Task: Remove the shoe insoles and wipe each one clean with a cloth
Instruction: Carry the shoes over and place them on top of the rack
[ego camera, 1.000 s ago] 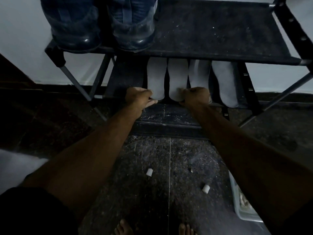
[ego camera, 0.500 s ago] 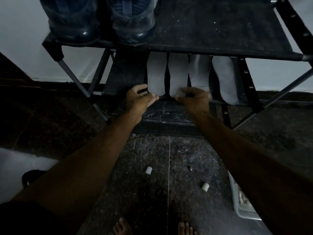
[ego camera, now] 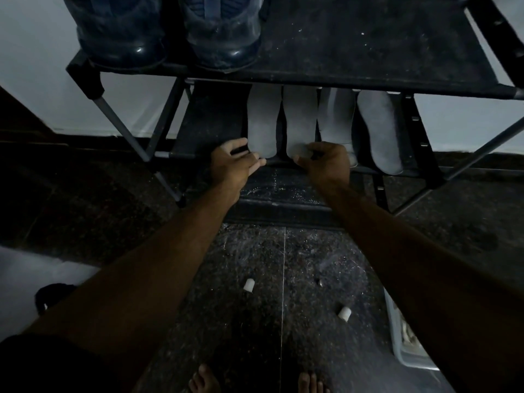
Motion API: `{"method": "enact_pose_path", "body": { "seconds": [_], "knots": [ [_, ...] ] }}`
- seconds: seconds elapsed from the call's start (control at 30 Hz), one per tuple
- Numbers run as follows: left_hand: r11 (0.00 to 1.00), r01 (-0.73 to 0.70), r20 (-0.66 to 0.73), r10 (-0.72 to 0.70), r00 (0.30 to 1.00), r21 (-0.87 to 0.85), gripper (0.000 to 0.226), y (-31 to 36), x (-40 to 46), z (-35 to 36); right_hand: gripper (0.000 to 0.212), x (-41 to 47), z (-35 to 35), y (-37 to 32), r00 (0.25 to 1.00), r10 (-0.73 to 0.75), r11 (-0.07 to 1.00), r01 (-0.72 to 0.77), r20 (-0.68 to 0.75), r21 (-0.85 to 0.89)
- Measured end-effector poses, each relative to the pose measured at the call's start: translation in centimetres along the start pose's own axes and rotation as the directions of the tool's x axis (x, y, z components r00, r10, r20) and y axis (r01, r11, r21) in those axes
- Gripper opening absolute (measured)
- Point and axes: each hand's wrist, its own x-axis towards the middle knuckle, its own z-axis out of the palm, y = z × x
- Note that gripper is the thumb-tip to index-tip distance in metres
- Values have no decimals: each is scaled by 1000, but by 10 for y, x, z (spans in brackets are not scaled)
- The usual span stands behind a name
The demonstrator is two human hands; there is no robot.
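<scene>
Four grey insoles lie out on the shoe rack's lower shelf; wiping seems unfinished, no cloth visible. Left hand spread, right hand loosely curled, both empty at the front edge.

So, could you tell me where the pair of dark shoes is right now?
In the head view, the dark shoes stand at the left end of the rack's top shelf, above the insoles on the lower shelf.

1. Both arms are totally bare, no sleeves, from the left hand and right hand all the way back.
2. No watch, rings or bands that I can spot on the hands.
3. Dark, black-looking clothing at the lower left corner.
4. Barefoot, toes peeking in at the bottom edge.
</scene>
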Motion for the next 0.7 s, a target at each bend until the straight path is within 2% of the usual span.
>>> {"method": "enact_pose_path", "body": {
  "seconds": [0.43, 0.7],
  "knots": [
    [999, -9, -11, 9, 1000, 42, 55, -2, -1, 2, 45, -6, 2, -7, 1000, -11, 999, 11, -12, -53],
    [992, -81, -90, 90, 992, 101, 50, -2, -19, -5, 50, -23, -2, -9, 1000, -19, 999, 20, 20, -45]
  ]
}}
